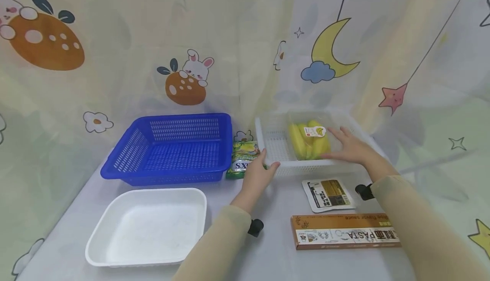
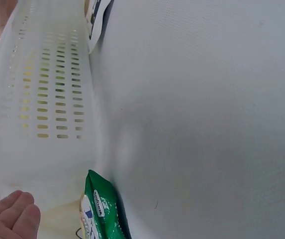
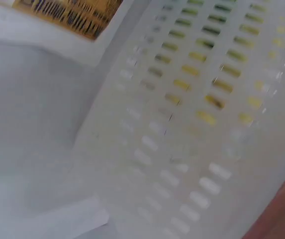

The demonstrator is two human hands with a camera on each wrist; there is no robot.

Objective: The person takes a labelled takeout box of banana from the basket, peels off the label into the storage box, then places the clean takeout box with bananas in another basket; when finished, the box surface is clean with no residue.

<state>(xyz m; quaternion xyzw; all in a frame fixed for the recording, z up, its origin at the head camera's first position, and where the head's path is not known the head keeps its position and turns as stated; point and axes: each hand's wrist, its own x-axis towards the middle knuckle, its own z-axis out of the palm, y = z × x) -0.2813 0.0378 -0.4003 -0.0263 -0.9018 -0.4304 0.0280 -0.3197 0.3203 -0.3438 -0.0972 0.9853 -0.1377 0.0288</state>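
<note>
**One banana pack (image 1: pixel 309 141) in the white basket (image 1: pixel 302 165), toward the far right of the surface (image 1: pixel 268 251)**

The basket stands by the surface's far edge, with the pack midway across it and reaching near its front rim. Mesh floor shows between the pack and the left wall. The left hand (image 1: pixel 254 179) is at the basket's front left corner, its grip spread, index finger by the left rim and thumb at the front rim. The right hand (image 1: pixel 351 148) is over the basket's right part, its grip spread too, the thumb close to the pack; whether it touches, I cannot tell.

A green packet (image 1: pixel 240 157) fills the narrow gap between this basket and the blue basket (image 1: pixel 164 178), which stands along the far edge to the left. Nearer, the white tray (image 1: pixel 153 230) sits beside the surface's left edge, just in front of the blue basket.

A pouch (image 1: pixel 329 194) lies just before the white basket's front wall, and a pasta box (image 1: pixel 340 232) lies nearer, its right end behind the right sleeve (image 1: pixel 425 225). Bare surface separates tray and box, partly crossed by the left sleeve (image 1: pixel 218 247).
</note>
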